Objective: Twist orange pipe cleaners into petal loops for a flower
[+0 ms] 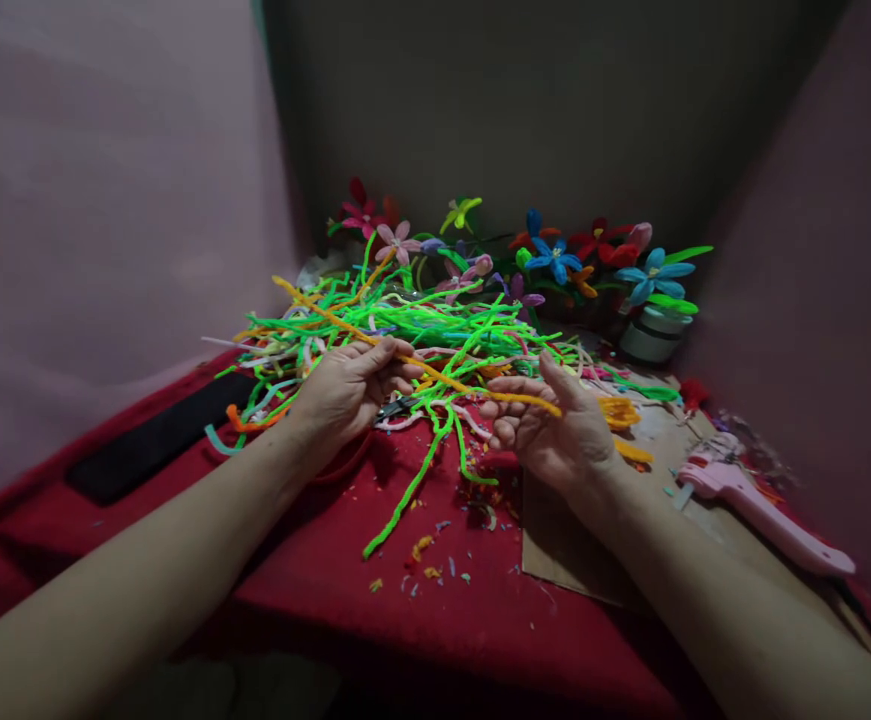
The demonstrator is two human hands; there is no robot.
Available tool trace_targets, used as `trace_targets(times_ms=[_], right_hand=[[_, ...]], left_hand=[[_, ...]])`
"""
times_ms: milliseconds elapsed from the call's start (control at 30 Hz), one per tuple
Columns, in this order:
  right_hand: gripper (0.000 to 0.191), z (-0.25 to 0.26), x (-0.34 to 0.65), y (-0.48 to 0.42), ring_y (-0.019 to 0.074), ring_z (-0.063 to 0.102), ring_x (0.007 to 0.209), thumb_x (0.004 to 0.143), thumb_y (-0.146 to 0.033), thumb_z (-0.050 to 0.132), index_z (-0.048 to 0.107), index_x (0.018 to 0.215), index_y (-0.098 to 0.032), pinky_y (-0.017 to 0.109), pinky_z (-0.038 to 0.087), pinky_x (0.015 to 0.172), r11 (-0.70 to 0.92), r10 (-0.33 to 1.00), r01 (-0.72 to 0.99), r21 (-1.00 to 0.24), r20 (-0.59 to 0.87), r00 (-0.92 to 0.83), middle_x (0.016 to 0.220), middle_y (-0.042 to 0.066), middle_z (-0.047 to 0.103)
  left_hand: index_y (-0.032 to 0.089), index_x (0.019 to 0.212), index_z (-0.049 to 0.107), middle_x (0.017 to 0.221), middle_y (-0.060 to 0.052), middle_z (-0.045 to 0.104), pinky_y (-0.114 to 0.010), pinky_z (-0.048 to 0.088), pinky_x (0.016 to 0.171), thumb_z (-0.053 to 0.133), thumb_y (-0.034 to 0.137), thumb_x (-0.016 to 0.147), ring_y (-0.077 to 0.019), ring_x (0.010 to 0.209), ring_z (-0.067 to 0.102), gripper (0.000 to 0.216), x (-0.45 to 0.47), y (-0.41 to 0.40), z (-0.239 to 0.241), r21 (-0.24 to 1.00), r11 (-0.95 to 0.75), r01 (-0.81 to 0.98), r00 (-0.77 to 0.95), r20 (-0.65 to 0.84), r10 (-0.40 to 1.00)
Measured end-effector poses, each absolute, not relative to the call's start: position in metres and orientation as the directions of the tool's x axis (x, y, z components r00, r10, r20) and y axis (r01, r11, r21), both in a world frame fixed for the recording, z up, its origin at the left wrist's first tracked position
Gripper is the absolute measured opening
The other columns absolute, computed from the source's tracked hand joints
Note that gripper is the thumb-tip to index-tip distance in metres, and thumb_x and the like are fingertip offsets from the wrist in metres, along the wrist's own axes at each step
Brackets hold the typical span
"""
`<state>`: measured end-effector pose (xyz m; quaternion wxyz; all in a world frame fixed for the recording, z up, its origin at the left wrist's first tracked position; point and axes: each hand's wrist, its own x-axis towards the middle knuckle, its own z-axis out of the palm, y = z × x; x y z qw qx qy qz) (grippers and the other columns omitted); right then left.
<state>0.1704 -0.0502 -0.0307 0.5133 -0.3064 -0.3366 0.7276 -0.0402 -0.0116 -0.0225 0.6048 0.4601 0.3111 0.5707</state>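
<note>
A long orange pipe cleaner (pixel 450 378) stretches between both hands, running from upper left to lower right. My left hand (pixel 349 392) is closed round its middle part, fingers curled and pinching it. My right hand (pixel 555 425) is palm up with fingers bent, the orange end lying across its fingertips under the thumb. Under and behind the hands lies a big tangle of mostly green pipe cleaners (pixel 435 330), with some pink, white and orange ones mixed in. Dark scissors (pixel 396 408) peek out just right of my left hand.
Finished pipe-cleaner flowers (pixel 555 255) in several colours stand at the back. A small white jar (pixel 654 334) sits at the right, a pink glue gun (pixel 750 500) on cardboard (pixel 555 545) nearer me. Red cloth (pixel 375 590) covers the surface, strewn with cut bits. A black strip (pixel 157 435) lies left.
</note>
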Motion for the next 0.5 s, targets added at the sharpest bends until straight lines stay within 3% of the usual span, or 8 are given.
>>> trace_targets(times_ms=[100, 133, 233, 333, 433, 500], right_hand=[[0.013, -0.035, 0.167, -0.053, 0.0102, 0.055, 0.042, 0.07, -0.021, 0.065, 0.063, 0.079, -0.011, 0.024, 0.05, 0.045, -0.255, 0.939, -0.441, -0.861, -0.113, -0.324, 0.06, 0.005, 0.067], [0.015, -0.037, 0.165, -0.054, 0.01, 0.055, 0.042, 0.068, -0.015, 0.067, 0.063, 0.082, -0.011, 0.025, 0.05, 0.046, -0.263, 0.932, -0.408, -0.875, -0.121, -0.341, 0.061, 0.005, 0.067], [0.022, -0.041, 0.161, -0.055, 0.0105, 0.056, 0.043, 0.066, -0.011, 0.068, 0.062, 0.087, -0.011, 0.028, 0.052, 0.05, -0.315, 0.896, -0.337, -0.887, -0.16, -0.414, 0.062, 0.005, 0.066], [0.013, -0.043, 0.16, -0.055, 0.0089, 0.055, 0.042, 0.065, -0.008, 0.067, 0.063, 0.077, -0.008, 0.027, 0.053, 0.051, -0.358, 0.875, -0.3, -0.884, -0.205, -0.439, 0.06, 0.004, 0.065], [0.009, -0.042, 0.16, -0.053, 0.009, 0.055, 0.044, 0.065, -0.005, 0.065, 0.062, 0.073, -0.008, 0.029, 0.054, 0.054, -0.382, 0.886, -0.326, -0.865, -0.242, -0.396, 0.061, 0.004, 0.065], [0.01, -0.042, 0.161, -0.053, 0.009, 0.056, 0.045, 0.067, -0.004, 0.063, 0.062, 0.076, -0.009, 0.03, 0.055, 0.056, -0.393, 0.889, -0.357, -0.848, -0.251, -0.382, 0.062, 0.004, 0.065]], left_hand=[[0.007, 0.076, 0.064, 0.064, -0.008, 0.068, -0.017, 0.049, 0.048, 0.055, 0.018, 0.083, -0.0101, 0.05, 0.062, 0.016, -0.042, -0.01, -0.023, 0.917, -0.052, -0.395, 0.168, 0.128, 0.977], [0.007, 0.077, 0.064, 0.063, -0.008, 0.067, -0.017, 0.049, 0.049, 0.056, 0.018, 0.083, -0.0103, 0.05, 0.062, 0.015, -0.042, -0.01, -0.024, 0.919, -0.046, -0.391, 0.175, 0.123, 0.977], [0.008, 0.077, 0.064, 0.062, -0.007, 0.067, -0.018, 0.05, 0.052, 0.057, 0.02, 0.082, -0.0099, 0.05, 0.061, 0.015, -0.041, -0.009, -0.025, 0.935, -0.044, -0.352, 0.206, 0.124, 0.971], [0.009, 0.086, 0.064, 0.068, -0.006, 0.067, -0.019, 0.05, 0.056, 0.061, 0.02, 0.078, -0.0102, 0.055, 0.062, 0.014, -0.041, -0.01, -0.02, 0.961, -0.074, -0.265, 0.227, 0.137, 0.964], [0.014, 0.095, 0.062, 0.077, -0.005, 0.067, -0.022, 0.049, 0.058, 0.067, 0.024, 0.07, -0.0134, 0.064, 0.063, 0.028, -0.051, -0.015, -0.01, 0.992, -0.122, -0.009, 0.214, 0.121, 0.969], [0.015, 0.088, 0.063, 0.073, -0.004, 0.065, -0.023, 0.045, 0.054, 0.064, 0.033, 0.071, -0.0142, 0.06, 0.06, 0.026, -0.064, -0.023, -0.003, 0.929, -0.158, 0.334, 0.204, 0.092, 0.975]])
